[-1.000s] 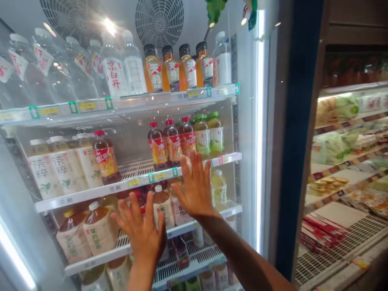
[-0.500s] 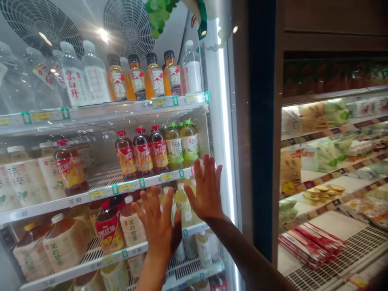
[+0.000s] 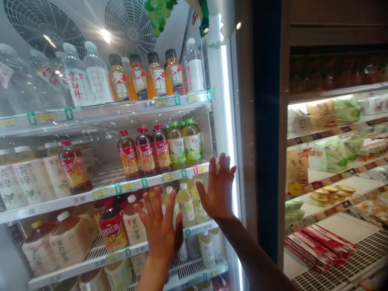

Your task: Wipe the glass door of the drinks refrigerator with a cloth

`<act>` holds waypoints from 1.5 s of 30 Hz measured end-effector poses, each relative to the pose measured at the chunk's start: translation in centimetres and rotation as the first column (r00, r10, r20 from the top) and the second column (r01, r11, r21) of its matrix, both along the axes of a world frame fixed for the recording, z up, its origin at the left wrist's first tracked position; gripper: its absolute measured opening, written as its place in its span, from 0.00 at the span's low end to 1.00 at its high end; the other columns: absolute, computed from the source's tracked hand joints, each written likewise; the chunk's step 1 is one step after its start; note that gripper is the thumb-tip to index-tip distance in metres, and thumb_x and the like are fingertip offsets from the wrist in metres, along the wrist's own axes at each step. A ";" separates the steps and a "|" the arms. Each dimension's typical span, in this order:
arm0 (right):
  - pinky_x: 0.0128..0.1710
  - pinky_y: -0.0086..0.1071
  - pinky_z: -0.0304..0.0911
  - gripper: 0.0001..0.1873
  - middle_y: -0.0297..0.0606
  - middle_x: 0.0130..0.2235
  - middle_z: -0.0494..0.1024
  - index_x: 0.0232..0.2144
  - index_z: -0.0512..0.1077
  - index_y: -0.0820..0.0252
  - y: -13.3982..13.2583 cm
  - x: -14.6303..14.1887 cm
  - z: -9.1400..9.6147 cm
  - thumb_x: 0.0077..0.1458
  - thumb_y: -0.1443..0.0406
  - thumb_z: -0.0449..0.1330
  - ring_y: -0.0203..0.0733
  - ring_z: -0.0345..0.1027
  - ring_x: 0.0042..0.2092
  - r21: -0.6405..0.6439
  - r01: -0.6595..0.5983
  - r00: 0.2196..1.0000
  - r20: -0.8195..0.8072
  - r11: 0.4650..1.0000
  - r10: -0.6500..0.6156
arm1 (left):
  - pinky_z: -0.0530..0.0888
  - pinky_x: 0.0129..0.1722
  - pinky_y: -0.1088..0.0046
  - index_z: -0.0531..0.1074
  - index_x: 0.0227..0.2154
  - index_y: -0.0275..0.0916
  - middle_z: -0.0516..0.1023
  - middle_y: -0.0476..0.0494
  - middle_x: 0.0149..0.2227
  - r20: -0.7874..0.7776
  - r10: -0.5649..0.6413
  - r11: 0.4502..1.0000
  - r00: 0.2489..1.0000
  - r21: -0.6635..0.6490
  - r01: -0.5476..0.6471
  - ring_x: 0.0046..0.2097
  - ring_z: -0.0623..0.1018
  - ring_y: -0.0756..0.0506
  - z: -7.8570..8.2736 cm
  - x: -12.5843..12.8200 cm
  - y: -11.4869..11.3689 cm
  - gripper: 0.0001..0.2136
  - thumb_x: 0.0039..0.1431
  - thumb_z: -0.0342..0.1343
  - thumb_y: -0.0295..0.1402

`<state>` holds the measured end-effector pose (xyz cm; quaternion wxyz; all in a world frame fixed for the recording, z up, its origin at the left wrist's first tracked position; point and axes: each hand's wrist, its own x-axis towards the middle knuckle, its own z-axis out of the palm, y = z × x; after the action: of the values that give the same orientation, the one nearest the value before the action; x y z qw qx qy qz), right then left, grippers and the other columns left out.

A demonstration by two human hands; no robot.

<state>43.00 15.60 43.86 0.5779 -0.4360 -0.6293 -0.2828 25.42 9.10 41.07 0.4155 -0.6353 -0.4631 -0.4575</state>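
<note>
My left hand (image 3: 163, 226) is raised before a lit drinks fridge, fingers spread, with nothing in it. Behind it stand a jasmine tea bottle (image 3: 135, 222) and pale yellow bottles (image 3: 185, 202). Higher and to the right, my right hand (image 3: 217, 186) is also open and empty, near the fridge's right edge and its light strip (image 3: 229, 133). Green-capped tea bottles (image 3: 191, 141) are on the shelf just above and left of it. Reflections suggest glass in front of the shelves; whether my palms touch it I cannot tell.
Red-capped tea bottles (image 3: 145, 151) share the middle shelf, with orange-drink bottles (image 3: 157, 79) above. Large tea bottles (image 3: 71, 242) are lower left. Past a dark pillar (image 3: 266, 133), an open cooler holds red flat packs (image 3: 321, 246) and bagged goods (image 3: 347, 111).
My right hand has shifted slightly right, away from the green-capped bottles. My left hand stays almost in place, fingers still spread. The view has moved a little, so the shelves appear slightly farther right.
</note>
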 end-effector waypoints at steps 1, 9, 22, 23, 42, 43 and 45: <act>0.69 0.72 0.38 0.41 0.51 0.76 0.28 0.74 0.31 0.64 -0.5 -1.1 -1.8 0.71 0.55 0.46 0.64 0.24 0.76 -0.007 -0.005 1.000 -0.021 1.000 0.005 | 0.33 0.71 0.39 0.44 0.72 0.52 0.34 0.45 0.76 0.009 0.006 1.000 1.000 0.006 -0.006 0.76 0.34 0.36 0.0 -0.6 -0.4 0.37 0.66 0.55 0.33; 0.68 0.73 0.41 0.42 0.49 0.76 0.29 0.75 0.32 0.62 -2.9 -9.3 -3.7 0.70 0.56 0.48 0.65 0.25 0.76 -0.002 -0.056 0.998 0.012 0.998 0.056 | 0.30 0.72 0.42 0.45 0.73 0.49 0.31 0.45 0.77 0.036 0.092 0.995 0.995 0.039 -0.093 0.76 0.32 0.36 1.2 -8.7 -3.8 0.35 0.67 0.53 0.33; 0.68 0.70 0.45 0.43 0.54 0.76 0.32 0.74 0.35 0.66 -7.9 -25.0 -5.8 0.69 0.54 0.49 0.65 0.28 0.76 -0.015 -0.054 0.995 0.088 0.998 0.055 | 0.30 0.71 0.41 0.42 0.73 0.52 0.30 0.46 0.77 0.043 0.180 0.983 0.983 0.024 -0.181 0.76 0.31 0.37 1.9 -22.4 -7.3 0.38 0.65 0.55 0.33; 0.69 0.69 0.44 0.43 0.52 0.76 0.31 0.75 0.34 0.65 -8.0 -26.0 -3.6 0.69 0.54 0.50 0.64 0.27 0.76 -0.005 -0.057 0.994 0.094 0.998 0.057 | 0.30 0.71 0.41 0.42 0.73 0.53 0.30 0.46 0.77 0.044 0.176 0.984 0.983 0.019 -0.177 0.76 0.31 0.37 2.1 -23.3 -7.6 0.38 0.65 0.55 0.33; 0.74 0.59 0.35 0.39 0.49 0.76 0.41 0.73 0.46 0.65 -11.7 -38.1 3.7 0.69 0.51 0.50 0.54 0.25 0.76 0.058 -0.183 0.948 0.275 0.981 0.161 | 0.30 0.68 0.33 0.42 0.73 0.52 0.31 0.44 0.77 0.105 0.146 0.989 0.984 -0.006 -0.146 0.76 0.33 0.33 1.4 -34.8 -12.1 0.36 0.67 0.53 0.34; 0.74 0.57 0.33 0.38 0.49 0.75 0.42 0.72 0.49 0.65 -11.9 -38.2 2.5 0.69 0.51 0.51 0.54 0.26 0.76 0.052 -0.189 0.942 0.291 0.981 0.166 | 0.30 0.68 0.32 0.42 0.73 0.53 0.32 0.44 0.77 0.119 0.148 0.989 0.982 -0.016 -0.147 0.76 0.33 0.33 1.2 -34.8 -12.1 0.36 0.67 0.53 0.34; 0.75 0.54 0.29 0.37 0.48 0.75 0.46 0.71 0.54 0.63 -12.3 -38.0 -0.9 0.68 0.51 0.53 0.52 0.28 0.76 0.051 -0.212 0.923 0.340 0.976 0.182 | 0.31 0.69 0.31 0.41 0.72 0.55 0.33 0.44 0.77 0.137 0.163 0.986 0.977 -0.044 -0.158 0.76 0.34 0.33 0.5 -34.8 -12.3 0.37 0.67 0.54 0.34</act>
<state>5.01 3.33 42.95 0.5070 -0.2910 -0.7457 -0.3197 -9.37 -3.21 41.60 0.4071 -0.5689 -0.5484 -0.4582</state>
